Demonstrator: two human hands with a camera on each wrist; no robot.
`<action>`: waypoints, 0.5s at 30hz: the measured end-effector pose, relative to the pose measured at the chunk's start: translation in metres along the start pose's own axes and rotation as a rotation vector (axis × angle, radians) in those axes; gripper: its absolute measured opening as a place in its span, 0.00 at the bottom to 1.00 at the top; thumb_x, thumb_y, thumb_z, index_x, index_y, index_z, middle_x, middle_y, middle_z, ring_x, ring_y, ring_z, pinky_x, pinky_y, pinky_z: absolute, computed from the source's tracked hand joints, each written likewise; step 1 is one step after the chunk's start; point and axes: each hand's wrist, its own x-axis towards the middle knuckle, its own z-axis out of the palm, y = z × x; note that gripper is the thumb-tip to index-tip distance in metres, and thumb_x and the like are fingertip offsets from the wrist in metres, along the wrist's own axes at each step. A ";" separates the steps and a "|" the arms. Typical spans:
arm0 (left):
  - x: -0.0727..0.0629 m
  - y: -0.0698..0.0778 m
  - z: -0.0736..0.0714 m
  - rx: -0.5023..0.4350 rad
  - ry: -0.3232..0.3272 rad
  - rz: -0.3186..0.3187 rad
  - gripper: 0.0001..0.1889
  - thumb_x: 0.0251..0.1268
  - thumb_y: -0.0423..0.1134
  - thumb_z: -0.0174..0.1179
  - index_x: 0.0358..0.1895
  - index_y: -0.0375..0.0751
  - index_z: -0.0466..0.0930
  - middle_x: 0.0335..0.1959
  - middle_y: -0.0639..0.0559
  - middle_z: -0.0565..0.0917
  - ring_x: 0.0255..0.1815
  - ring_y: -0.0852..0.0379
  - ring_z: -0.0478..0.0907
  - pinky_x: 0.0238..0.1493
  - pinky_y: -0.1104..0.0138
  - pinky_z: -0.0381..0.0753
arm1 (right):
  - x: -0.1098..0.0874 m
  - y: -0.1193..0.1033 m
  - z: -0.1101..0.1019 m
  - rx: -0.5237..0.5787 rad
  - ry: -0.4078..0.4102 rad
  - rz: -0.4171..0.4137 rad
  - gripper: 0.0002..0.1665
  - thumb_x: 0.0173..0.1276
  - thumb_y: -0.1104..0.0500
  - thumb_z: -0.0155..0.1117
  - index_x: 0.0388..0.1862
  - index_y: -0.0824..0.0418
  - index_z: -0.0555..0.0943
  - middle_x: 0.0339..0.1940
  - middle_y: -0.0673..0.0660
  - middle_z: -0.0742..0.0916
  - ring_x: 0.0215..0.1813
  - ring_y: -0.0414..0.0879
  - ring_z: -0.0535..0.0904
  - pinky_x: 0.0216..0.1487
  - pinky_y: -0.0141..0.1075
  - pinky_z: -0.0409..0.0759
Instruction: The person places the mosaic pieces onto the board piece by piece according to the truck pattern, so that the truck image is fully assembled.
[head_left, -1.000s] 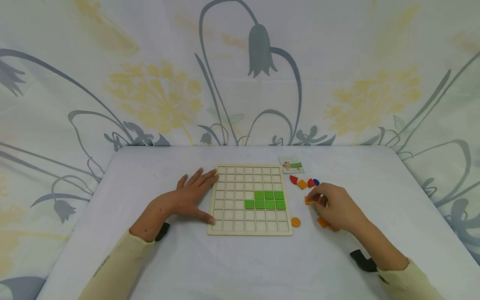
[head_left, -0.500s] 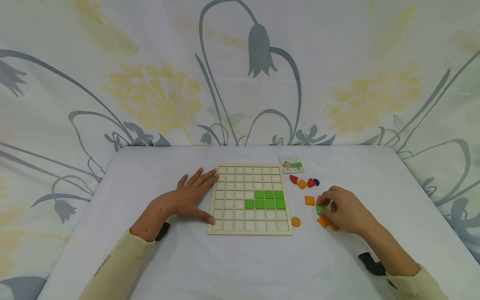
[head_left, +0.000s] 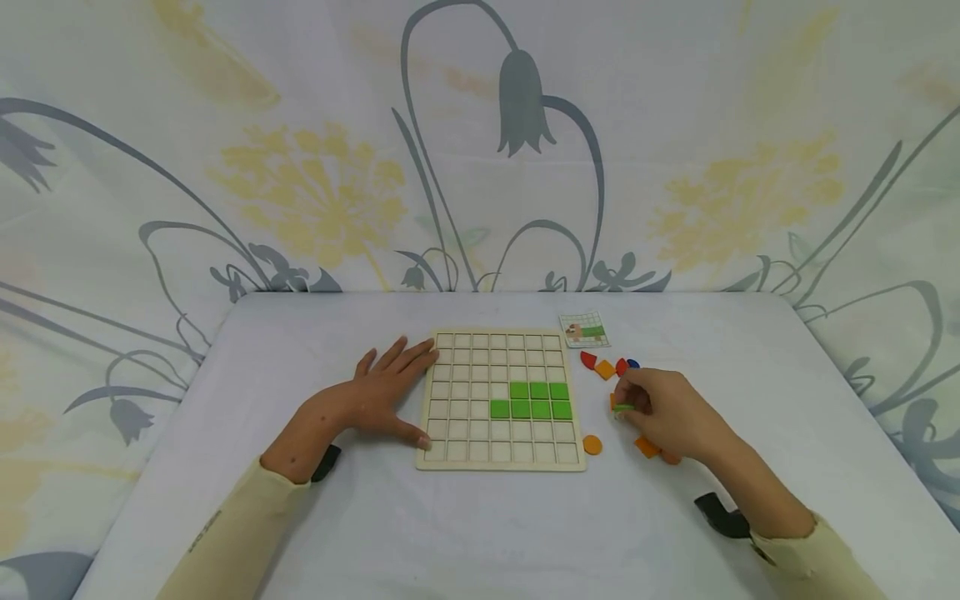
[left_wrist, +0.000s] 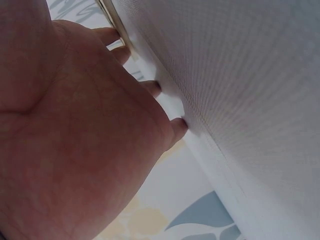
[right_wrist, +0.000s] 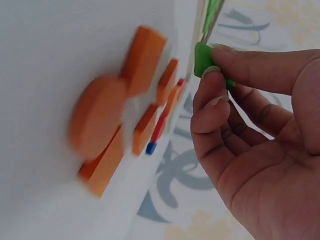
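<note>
My right hand (head_left: 666, 410) pinches a green square tile (right_wrist: 203, 60) between thumb and fingertips, raised off the table to the right of the board. My left hand (head_left: 378, 396) lies with fingers spread, its fingertips and thumb touching the left edge of the pale grid board (head_left: 457, 429). Several green tiles (head_left: 539, 409) fill cells in two rows at the board's right side. Below and around my right hand lie orange pieces, among them an orange square (head_left: 647, 447) and a round orange piece (right_wrist: 98, 116). In the left wrist view the palm hides most of the board.
A small printed card (head_left: 585, 330) lies beyond the board's upper right corner. Below it are a red quarter-round piece (head_left: 588, 359), an orange square (head_left: 604, 369) and a blue piece (head_left: 633, 363). An orange disc (head_left: 592, 445) sits beside the board's lower right. Patterned cloth (head_left: 480, 167) stands behind the table.
My right hand moved right to the loose pieces, took hold of a green tile there, and came back left with it toward the board. My left hand stayed put.
</note>
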 end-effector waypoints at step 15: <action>0.001 -0.003 0.003 0.002 0.006 0.005 0.69 0.52 0.70 0.77 0.89 0.45 0.44 0.90 0.49 0.42 0.89 0.35 0.32 0.79 0.29 0.35 | 0.054 -0.046 0.034 0.121 0.004 -0.143 0.07 0.69 0.70 0.71 0.39 0.60 0.84 0.32 0.48 0.84 0.36 0.44 0.78 0.40 0.37 0.78</action>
